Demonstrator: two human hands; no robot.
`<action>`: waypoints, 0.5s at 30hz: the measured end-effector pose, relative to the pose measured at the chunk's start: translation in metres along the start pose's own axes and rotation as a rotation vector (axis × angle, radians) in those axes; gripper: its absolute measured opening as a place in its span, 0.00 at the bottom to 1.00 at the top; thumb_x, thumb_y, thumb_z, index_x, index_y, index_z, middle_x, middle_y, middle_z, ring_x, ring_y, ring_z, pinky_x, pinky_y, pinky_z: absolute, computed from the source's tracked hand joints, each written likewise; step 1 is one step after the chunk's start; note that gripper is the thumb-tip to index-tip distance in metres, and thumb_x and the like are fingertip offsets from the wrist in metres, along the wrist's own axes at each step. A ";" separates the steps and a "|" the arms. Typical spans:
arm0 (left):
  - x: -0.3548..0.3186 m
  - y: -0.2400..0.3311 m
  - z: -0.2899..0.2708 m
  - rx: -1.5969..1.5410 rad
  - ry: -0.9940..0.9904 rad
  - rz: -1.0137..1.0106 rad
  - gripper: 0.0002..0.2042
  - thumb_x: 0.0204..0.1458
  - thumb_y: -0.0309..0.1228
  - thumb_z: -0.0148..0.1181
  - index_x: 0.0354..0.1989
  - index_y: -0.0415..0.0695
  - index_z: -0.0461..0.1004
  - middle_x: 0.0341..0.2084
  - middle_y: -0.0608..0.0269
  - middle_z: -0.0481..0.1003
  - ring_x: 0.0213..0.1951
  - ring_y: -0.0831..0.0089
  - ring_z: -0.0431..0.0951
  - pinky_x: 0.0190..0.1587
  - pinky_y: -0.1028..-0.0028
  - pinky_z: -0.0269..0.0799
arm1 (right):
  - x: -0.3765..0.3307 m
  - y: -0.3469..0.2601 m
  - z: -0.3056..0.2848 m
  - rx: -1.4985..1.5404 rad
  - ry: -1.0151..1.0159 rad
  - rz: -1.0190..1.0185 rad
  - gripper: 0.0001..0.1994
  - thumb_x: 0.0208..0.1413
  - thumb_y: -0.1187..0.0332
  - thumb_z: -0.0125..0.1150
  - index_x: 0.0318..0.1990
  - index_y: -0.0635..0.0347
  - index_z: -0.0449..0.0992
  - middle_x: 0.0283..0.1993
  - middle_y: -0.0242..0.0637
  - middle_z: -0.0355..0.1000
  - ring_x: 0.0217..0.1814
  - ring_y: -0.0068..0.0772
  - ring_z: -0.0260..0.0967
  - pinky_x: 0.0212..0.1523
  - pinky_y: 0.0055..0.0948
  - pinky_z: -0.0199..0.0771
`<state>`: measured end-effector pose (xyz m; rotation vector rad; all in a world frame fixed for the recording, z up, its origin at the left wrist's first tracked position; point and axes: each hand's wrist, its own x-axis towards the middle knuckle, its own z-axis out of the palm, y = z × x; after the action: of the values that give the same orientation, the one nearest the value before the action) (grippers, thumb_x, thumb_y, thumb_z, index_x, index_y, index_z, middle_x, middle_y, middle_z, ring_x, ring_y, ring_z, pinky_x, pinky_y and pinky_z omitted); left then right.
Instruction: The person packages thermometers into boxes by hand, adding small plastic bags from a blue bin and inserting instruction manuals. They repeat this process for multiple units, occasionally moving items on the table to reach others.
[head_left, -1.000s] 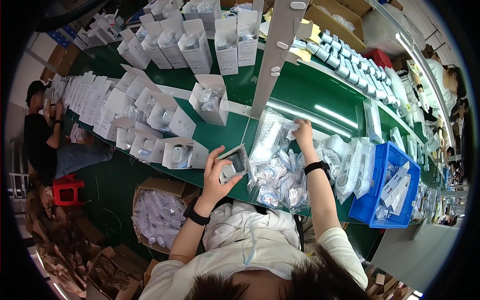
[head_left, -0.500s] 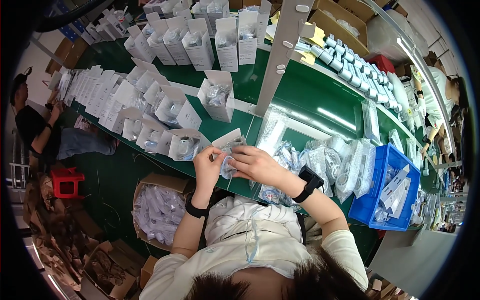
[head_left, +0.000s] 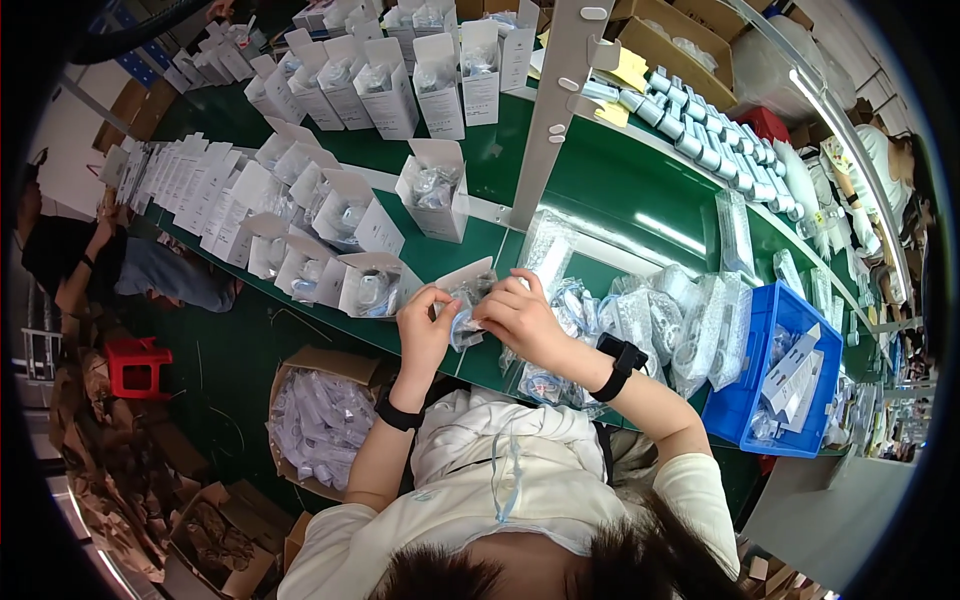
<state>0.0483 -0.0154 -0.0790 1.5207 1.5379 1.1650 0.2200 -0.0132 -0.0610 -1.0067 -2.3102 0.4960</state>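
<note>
At the near edge of the green bench, a clear plastic bag point(head_left: 463, 322) with pale blue contents sits between my two hands. My left hand point(head_left: 424, 325) pinches its left side with thumb and forefinger. The curled fingers of my right hand point(head_left: 521, 318) grip its other side, the forefinger lifted. Just behind the bag an open white box point(head_left: 466, 272) shows its raised flap; its lower part is hidden by the bag and hands. Left of my left hand stands another open white box point(head_left: 371, 288) with a bagged item inside.
Rows of white boxes point(head_left: 190, 180) fill the bench to the left, more at the back. Bubble-wrapped parts point(head_left: 690, 330) and a blue bin point(head_left: 735, 405) lie right. A metal post point(head_left: 548, 130) rises behind. A carton of plastic bags point(head_left: 318, 425) stands below; co-workers are left and far right.
My right hand has shifted slightly right and its forefinger has lifted. The bag has moved a little up and right. The co-worker at left has leaned away to the left.
</note>
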 end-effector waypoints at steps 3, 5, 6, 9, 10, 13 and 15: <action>-0.001 0.001 0.002 -0.048 0.024 0.021 0.05 0.39 0.20 0.59 0.20 0.37 0.68 0.15 0.71 0.65 0.17 0.85 0.56 0.18 0.81 0.50 | 0.001 0.001 -0.005 -0.058 0.127 -0.136 0.06 0.41 0.68 0.59 0.28 0.54 0.71 0.28 0.26 0.66 0.43 0.29 0.61 0.57 0.49 0.47; -0.002 0.004 0.000 -0.024 -0.005 -0.009 0.04 0.40 0.20 0.59 0.21 0.37 0.69 0.15 0.71 0.65 0.17 0.85 0.56 0.18 0.81 0.50 | 0.005 0.000 -0.009 -0.163 -0.037 -0.185 0.06 0.40 0.68 0.59 0.29 0.54 0.71 0.29 0.25 0.67 0.44 0.29 0.61 0.58 0.49 0.47; -0.002 0.005 0.000 -0.012 -0.021 -0.023 0.04 0.40 0.20 0.59 0.21 0.36 0.69 0.14 0.71 0.65 0.17 0.85 0.56 0.19 0.81 0.50 | 0.008 0.000 -0.012 -0.271 -0.198 -0.231 0.07 0.40 0.69 0.60 0.30 0.54 0.72 0.29 0.25 0.68 0.44 0.29 0.61 0.58 0.49 0.47; -0.002 0.005 0.002 -0.015 -0.016 0.013 0.04 0.41 0.20 0.59 0.22 0.36 0.69 0.14 0.71 0.65 0.17 0.85 0.56 0.18 0.81 0.49 | 0.013 0.004 -0.020 -0.311 -0.407 -0.235 0.09 0.40 0.68 0.61 0.32 0.54 0.73 0.33 0.26 0.68 0.46 0.31 0.61 0.59 0.48 0.46; -0.002 0.004 0.002 -0.016 -0.013 0.032 0.04 0.41 0.20 0.58 0.22 0.36 0.69 0.14 0.71 0.65 0.17 0.85 0.55 0.18 0.81 0.49 | 0.013 0.006 -0.023 -0.241 -0.453 -0.197 0.10 0.40 0.66 0.62 0.33 0.54 0.73 0.36 0.28 0.68 0.48 0.32 0.60 0.59 0.48 0.46; -0.002 -0.004 0.001 -0.013 0.026 -0.002 0.04 0.41 0.20 0.58 0.23 0.36 0.69 0.16 0.68 0.67 0.19 0.84 0.60 0.20 0.81 0.53 | 0.003 0.009 -0.024 -0.072 -0.261 -0.107 0.17 0.38 0.65 0.65 0.38 0.55 0.71 0.43 0.32 0.66 0.51 0.35 0.59 0.60 0.47 0.45; 0.006 -0.004 0.004 -0.015 0.052 -0.009 0.04 0.41 0.20 0.58 0.24 0.35 0.69 0.17 0.67 0.68 0.20 0.83 0.62 0.21 0.81 0.55 | -0.010 0.016 -0.013 0.136 0.209 -0.007 0.26 0.34 0.65 0.68 0.45 0.57 0.67 0.49 0.37 0.62 0.55 0.38 0.57 0.61 0.44 0.44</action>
<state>0.0503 -0.0083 -0.0831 1.4831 1.5646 1.2175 0.2425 -0.0094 -0.0627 -0.9376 -2.0655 0.5120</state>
